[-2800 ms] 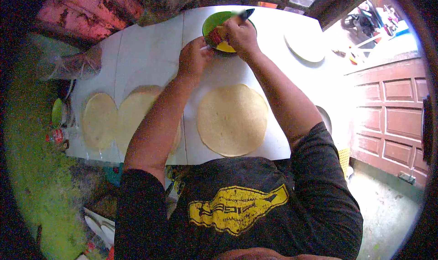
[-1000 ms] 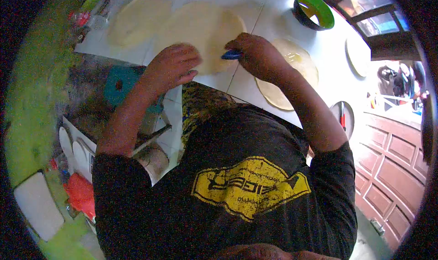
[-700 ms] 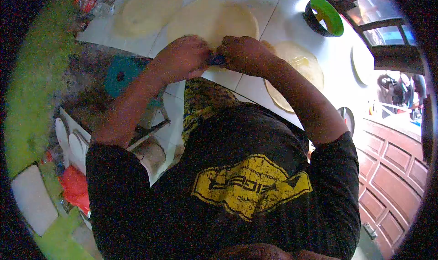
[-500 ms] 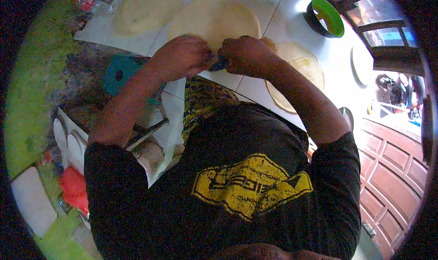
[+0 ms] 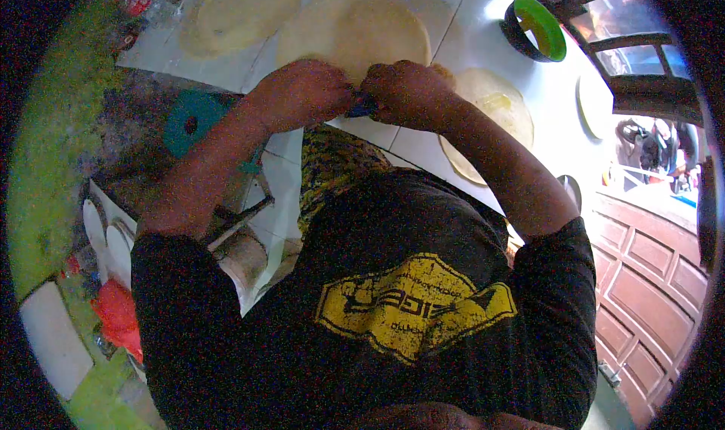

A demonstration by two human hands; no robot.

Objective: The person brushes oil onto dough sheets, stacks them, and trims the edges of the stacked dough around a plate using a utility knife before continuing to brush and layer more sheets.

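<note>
At the near edge of the white tiled table, my left hand and my right hand meet with curled fingers. A small dark blue object shows between them, against the right fingers; its kind is unclear. What the left fingers hold is hidden. Just beyond both hands lies a large, thin round dough sheet. Under my right forearm is another flat round dough sheet, with a shiny yellowish patch on it. A third pale dough round lies at the far left.
A green and black bowl stands at the far right of the table, near a pale round thing at the edge. A teal stool is left below the table. A red bag lies lower left; a brown panelled door is right.
The view has shifted very slightly. Both hands stay together at the table edge, with the left fingers a little closer to the dark blue object.
</note>
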